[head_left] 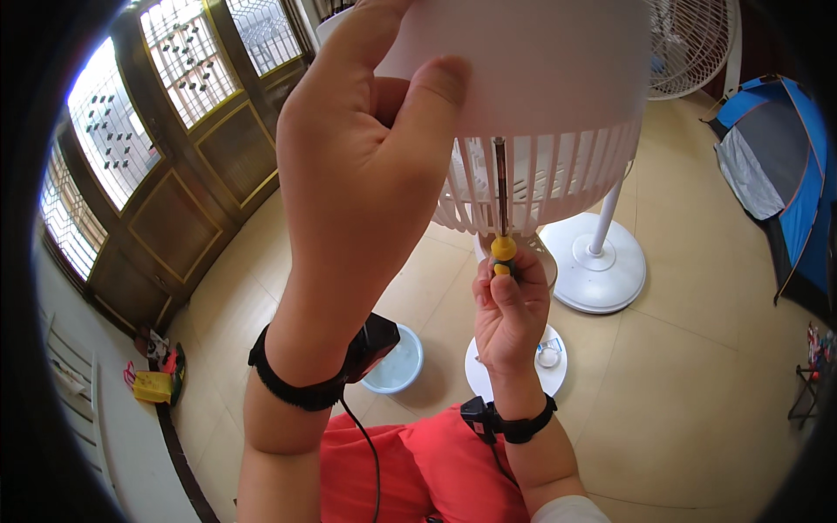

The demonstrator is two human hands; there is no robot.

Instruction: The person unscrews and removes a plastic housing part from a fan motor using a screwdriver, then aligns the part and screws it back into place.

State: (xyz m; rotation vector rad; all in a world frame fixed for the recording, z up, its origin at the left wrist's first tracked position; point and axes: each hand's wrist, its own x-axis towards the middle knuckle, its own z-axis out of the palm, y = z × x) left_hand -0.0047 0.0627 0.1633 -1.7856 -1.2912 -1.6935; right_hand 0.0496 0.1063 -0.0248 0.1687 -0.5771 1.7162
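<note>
A white fan head [540,70] with a smooth outer shell and a ribbed grille [575,170] fills the upper middle. My left hand [375,131] is closed on its shell, the thumb pressing the smooth surface; the other fingers are partly hidden. Lower down, my right hand [514,301] grips a screwdriver [502,248] by its yellow and dark handle. Its shaft points straight up along the grille ribs, and the tip reaches the shell's lower rim. Whether it sits in a screw cannot be told.
The fan's round white base [475,375] stands below, bearing a small ring-shaped item [548,354]. Another white stand [602,266] is behind. Left of my knees is a light-blue basin [397,366]. A blue tent [802,166] stands right, dark doors [174,227] left.
</note>
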